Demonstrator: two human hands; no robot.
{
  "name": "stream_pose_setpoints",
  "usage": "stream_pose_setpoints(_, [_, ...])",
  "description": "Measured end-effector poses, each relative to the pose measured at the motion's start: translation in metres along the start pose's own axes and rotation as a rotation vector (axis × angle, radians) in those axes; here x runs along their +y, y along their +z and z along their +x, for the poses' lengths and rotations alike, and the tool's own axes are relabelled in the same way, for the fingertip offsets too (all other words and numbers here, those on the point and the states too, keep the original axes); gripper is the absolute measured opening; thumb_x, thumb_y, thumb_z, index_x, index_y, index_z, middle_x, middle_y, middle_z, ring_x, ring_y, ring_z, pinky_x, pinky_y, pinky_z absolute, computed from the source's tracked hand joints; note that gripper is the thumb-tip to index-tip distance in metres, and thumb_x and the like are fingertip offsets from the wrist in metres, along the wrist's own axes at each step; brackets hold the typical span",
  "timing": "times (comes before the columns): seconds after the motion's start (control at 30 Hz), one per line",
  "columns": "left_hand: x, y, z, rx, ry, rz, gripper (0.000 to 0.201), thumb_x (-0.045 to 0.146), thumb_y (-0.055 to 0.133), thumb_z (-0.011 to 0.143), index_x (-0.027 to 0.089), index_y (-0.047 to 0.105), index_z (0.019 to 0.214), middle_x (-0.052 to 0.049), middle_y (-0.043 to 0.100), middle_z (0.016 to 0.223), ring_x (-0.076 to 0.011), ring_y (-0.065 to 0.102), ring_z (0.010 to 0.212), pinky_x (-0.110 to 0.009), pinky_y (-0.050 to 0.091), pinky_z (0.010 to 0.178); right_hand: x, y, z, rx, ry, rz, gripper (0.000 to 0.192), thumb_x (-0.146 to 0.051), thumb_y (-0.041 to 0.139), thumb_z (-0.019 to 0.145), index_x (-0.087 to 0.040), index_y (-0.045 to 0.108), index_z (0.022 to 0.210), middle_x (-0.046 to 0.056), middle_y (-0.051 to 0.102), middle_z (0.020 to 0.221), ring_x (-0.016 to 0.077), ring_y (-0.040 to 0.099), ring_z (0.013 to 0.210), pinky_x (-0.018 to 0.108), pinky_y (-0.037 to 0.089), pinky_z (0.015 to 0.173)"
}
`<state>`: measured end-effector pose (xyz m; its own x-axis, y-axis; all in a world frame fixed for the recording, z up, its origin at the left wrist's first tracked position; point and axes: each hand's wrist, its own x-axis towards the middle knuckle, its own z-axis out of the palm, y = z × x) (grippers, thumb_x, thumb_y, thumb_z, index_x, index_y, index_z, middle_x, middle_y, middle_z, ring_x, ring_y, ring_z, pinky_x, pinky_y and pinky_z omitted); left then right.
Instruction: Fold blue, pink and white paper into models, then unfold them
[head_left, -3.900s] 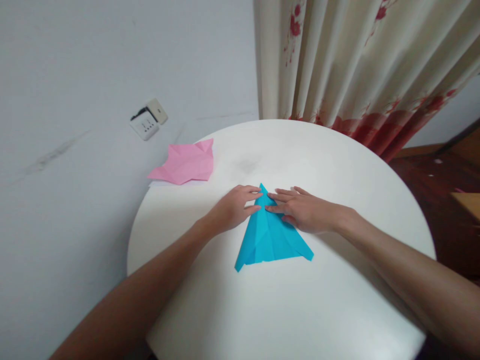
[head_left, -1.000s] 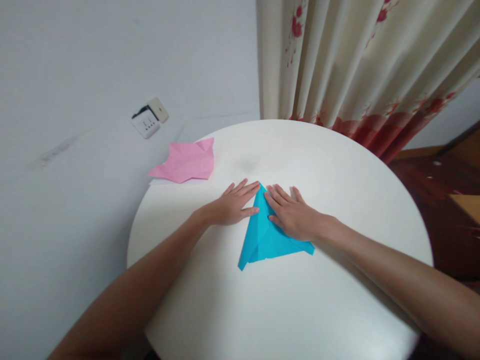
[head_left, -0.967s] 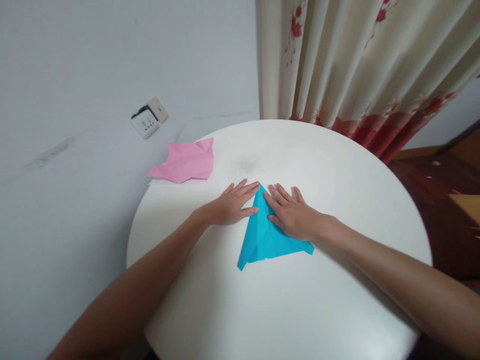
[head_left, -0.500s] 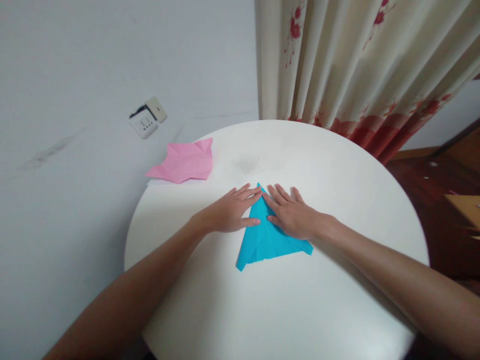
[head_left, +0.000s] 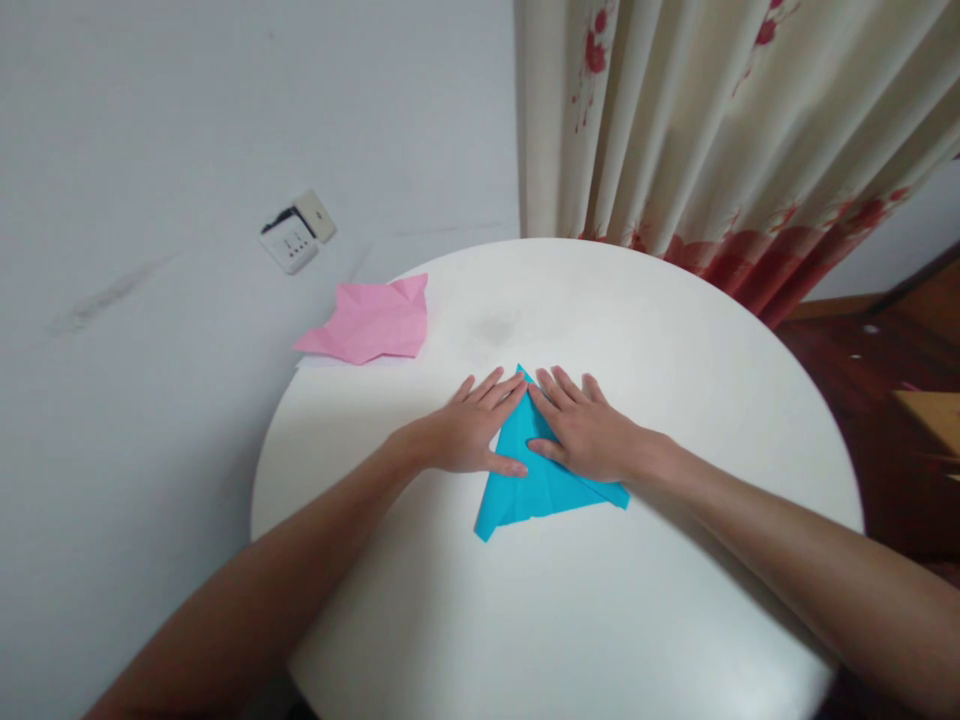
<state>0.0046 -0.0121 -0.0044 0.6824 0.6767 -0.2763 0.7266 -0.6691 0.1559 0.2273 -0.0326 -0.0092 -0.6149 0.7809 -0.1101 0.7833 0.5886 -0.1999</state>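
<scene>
A blue sheet of paper (head_left: 540, 490), folded into a rough triangle, lies flat on the white round table (head_left: 570, 620) with its tip pointing away from me. My left hand (head_left: 472, 425) rests over its left edge, fingers spread, the thumb stretched onto the paper. Across the right edge lies my right hand (head_left: 589, 430), palm down and fingers apart, its thumb on the middle of the paper. Both index fingertips nearly meet just below the tip. Parts of the two slanted edges are hidden under my hands.
Creased pink paper (head_left: 379, 320) lies at the table's far left, with something white under its front edge. Behind stands a pale wall with a socket (head_left: 290, 243). A cream curtain with red flowers (head_left: 675, 130) hangs at the back right.
My left hand's thumb has slid a little toward me along the paper. The right thumb has shifted slightly left and nearer. The blue paper stays in nearly the same place.
</scene>
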Motion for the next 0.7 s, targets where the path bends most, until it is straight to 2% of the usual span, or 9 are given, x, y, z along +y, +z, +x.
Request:
stream_pose_setpoints(0.13, [0.001, -0.001, 0.001, -0.017, -0.007, -0.009, 0.114, 0.081, 0.047, 0.077, 0.019, -0.002, 0.159, -0.016, 0.003, 0.166, -0.0378, -0.006, 0.152, -0.061, 0.004, 0.118, -0.002, 0.003, 0.001, 0.039, 0.000, -0.002, 0.082, -0.063, 0.030, 0.097, -0.008, 0.021, 0.157, 0.023, 0.014, 0.162, 0.0431, 0.010, 0.150, 0.070, 0.018, 0.114])
stream_pose_setpoints(0.23, [0.003, -0.002, 0.000, -0.027, -0.016, -0.017, 0.112, 0.081, 0.047, 0.078, 0.018, -0.001, 0.159, -0.015, 0.002, 0.166, -0.0368, -0.006, 0.152, -0.061, 0.003, 0.119, -0.008, 0.006, 0.004, 0.089, 0.056, -0.008, 0.079, -0.062, 0.024, 0.098, -0.006, 0.028, 0.155, 0.024, 0.021, 0.161, 0.0430, 0.015, 0.149, 0.068, 0.020, 0.114])
stream_pose_setpoints(0.37, [0.002, -0.002, -0.001, -0.013, -0.010, -0.028, 0.111, 0.080, 0.047, 0.079, 0.018, 0.002, 0.159, -0.015, 0.003, 0.166, -0.0361, -0.005, 0.152, -0.060, 0.004, 0.119, -0.015, 0.011, 0.008, 0.141, 0.109, -0.033, 0.072, -0.053, 0.031, 0.100, -0.004, 0.031, 0.153, 0.024, 0.025, 0.160, 0.0434, 0.019, 0.148, 0.065, 0.022, 0.114])
stream_pose_setpoints(0.43, [-0.001, -0.001, 0.001, 0.020, 0.004, -0.044, 0.101, 0.077, 0.044, 0.083, 0.019, 0.008, 0.159, -0.014, 0.009, 0.166, -0.0353, -0.001, 0.153, -0.060, 0.007, 0.119, -0.016, 0.012, 0.009, 0.142, 0.106, -0.042, 0.072, -0.052, 0.034, 0.099, -0.005, 0.030, 0.153, 0.024, 0.025, 0.160, 0.0435, 0.018, 0.148, 0.065, 0.022, 0.114])
stream_pose_setpoints(0.57, [-0.012, 0.003, 0.011, 0.157, -0.023, -0.077, 0.067, 0.059, 0.027, 0.099, 0.022, 0.025, 0.156, -0.010, 0.024, 0.164, -0.0306, 0.012, 0.153, -0.057, 0.015, 0.119, -0.014, 0.011, 0.008, 0.130, 0.098, -0.047, 0.070, -0.051, 0.034, 0.100, -0.005, 0.031, 0.153, 0.024, 0.025, 0.160, 0.0432, 0.018, 0.148, 0.066, 0.021, 0.114])
stream_pose_setpoints(0.63, [-0.018, 0.005, 0.018, 0.211, -0.054, -0.071, 0.066, 0.056, 0.027, 0.100, 0.023, 0.023, 0.156, -0.010, 0.023, 0.164, -0.0304, 0.012, 0.153, -0.057, 0.012, 0.120, -0.014, 0.010, 0.008, 0.127, 0.100, -0.051, 0.069, -0.051, 0.035, 0.100, -0.005, 0.033, 0.152, 0.024, 0.025, 0.160, 0.0430, 0.018, 0.148, 0.066, 0.021, 0.114])
stream_pose_setpoints(0.7, [-0.021, 0.006, 0.023, 0.210, -0.062, -0.061, 0.068, 0.057, 0.028, 0.099, 0.023, 0.019, 0.157, -0.009, 0.019, 0.165, -0.0300, 0.009, 0.153, -0.058, 0.008, 0.120, -0.015, 0.009, 0.008, 0.125, 0.104, -0.060, 0.069, -0.050, 0.036, 0.100, -0.004, 0.034, 0.151, 0.024, 0.025, 0.160, 0.0430, 0.019, 0.148, 0.065, 0.021, 0.115])
